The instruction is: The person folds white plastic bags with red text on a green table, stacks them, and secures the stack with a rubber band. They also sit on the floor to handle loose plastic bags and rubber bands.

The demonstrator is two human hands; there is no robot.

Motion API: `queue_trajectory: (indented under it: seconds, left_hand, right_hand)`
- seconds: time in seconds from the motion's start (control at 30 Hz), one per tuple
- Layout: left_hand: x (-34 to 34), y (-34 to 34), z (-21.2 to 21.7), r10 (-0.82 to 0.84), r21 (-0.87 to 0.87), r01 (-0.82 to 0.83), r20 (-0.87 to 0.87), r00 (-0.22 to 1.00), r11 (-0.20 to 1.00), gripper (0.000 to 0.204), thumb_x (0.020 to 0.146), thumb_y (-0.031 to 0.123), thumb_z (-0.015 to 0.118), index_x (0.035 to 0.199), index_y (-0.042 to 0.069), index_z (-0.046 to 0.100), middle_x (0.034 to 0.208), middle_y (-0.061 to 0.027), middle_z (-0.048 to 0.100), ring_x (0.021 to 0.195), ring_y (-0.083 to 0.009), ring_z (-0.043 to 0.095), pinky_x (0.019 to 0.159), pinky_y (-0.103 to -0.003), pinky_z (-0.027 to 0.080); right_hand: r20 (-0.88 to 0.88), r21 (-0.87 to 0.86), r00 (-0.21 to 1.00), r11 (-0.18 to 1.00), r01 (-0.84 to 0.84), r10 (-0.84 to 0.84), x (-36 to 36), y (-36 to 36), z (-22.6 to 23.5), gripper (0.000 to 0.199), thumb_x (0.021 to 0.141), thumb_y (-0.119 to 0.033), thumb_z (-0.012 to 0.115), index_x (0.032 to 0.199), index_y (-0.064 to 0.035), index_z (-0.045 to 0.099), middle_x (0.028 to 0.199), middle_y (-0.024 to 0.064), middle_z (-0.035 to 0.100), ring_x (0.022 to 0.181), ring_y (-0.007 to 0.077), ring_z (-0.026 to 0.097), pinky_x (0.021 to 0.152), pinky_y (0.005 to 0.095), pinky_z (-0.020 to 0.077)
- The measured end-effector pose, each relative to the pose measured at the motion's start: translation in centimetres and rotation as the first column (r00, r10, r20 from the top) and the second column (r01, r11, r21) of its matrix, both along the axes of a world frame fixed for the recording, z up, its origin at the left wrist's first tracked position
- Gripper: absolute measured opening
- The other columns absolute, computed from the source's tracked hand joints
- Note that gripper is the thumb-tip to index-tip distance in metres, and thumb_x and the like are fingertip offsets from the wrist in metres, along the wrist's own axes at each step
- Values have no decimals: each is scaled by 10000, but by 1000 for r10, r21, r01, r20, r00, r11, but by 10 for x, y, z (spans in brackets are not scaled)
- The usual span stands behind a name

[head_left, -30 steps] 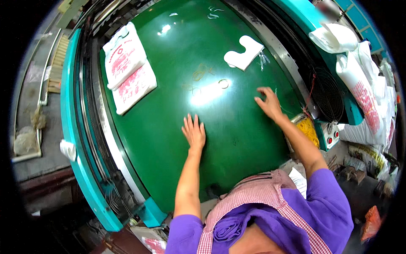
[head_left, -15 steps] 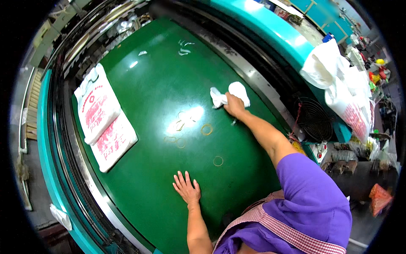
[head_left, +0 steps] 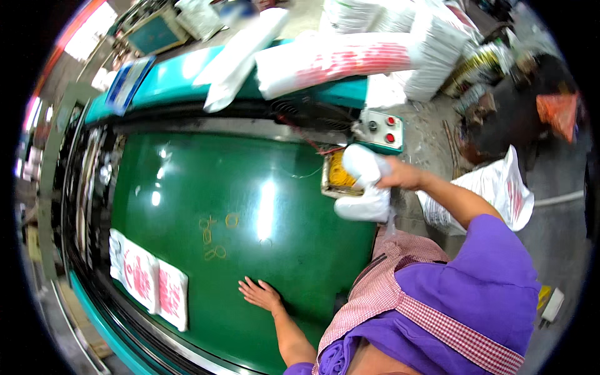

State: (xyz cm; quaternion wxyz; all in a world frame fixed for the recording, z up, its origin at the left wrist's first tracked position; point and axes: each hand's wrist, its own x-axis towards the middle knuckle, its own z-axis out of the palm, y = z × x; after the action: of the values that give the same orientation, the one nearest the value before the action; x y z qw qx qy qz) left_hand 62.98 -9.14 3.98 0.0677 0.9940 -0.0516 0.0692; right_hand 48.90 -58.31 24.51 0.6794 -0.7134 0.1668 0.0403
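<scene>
My left hand (head_left: 259, 294) lies flat on the green work surface (head_left: 181, 194), fingers spread and nothing in them. Beyond its fingertips are several loose rubber bands (head_left: 215, 252). My right hand (head_left: 403, 174) is closed around a crumpled white plastic bundle (head_left: 365, 207), held over the right edge of the surface. Part of that bundle covers a small box (head_left: 325, 178) of yellow rubber bands (head_left: 339, 169). Two white plastic bags with red print (head_left: 169, 294) lie flat, overlapping, at the left of the surface.
Along the far side runs a teal machine beam (head_left: 187, 62) with white plastic rolls (head_left: 337, 62) on top. A control box (head_left: 390, 125) with red buttons stands at its right end. White sacks (head_left: 487, 194) lie on the floor at the right.
My view has swung to the right. The right hand has carried the white bundle from over the green surface to its right edge, by the rubber-band box. My left hand stays flat.
</scene>
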Motion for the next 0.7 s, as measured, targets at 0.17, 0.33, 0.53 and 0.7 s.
queue_trajectory:
  seconds: [0.17,0.33,0.53,0.7]
  left_hand:
    - [-14,-4,1,148,96,-136,-127,981,986,528,974,424,302,1431,162,278,1504,-109,209,1363,-351,220,1051,-544,243]
    - [-62,-32,-9,331,142,-307,-214,919,941,596,960,490,290,1448,154,232,1498,-166,188,1347,-399,226,1032,-555,274]
    - [-95,-58,-10,294,73,-287,-344,892,955,701,934,532,338,1448,78,193,1459,-295,157,1325,-470,206,1076,-528,214]
    - [-99,-74,13,270,13,-319,-568,778,948,845,883,548,460,1448,17,123,1451,-344,82,1352,-464,126,1102,-486,180]
  right_hand:
    - [117,327,817,799,505,-564,-72,-106,17,454,761,-79,650,1186,-17,501,974,31,616,877,131,608,736,271,502]
    - [289,241,465,533,811,-837,-55,-225,-19,307,826,-143,660,1098,-33,571,971,38,630,845,108,608,655,277,496]
    - [498,-434,630,459,776,-595,32,-339,-91,556,775,-273,694,1227,-9,504,1077,169,612,1004,280,587,863,350,467]
    - [17,-733,883,595,330,-468,61,-376,-191,551,734,-262,660,1220,-43,519,1185,194,545,1098,345,521,916,409,435]
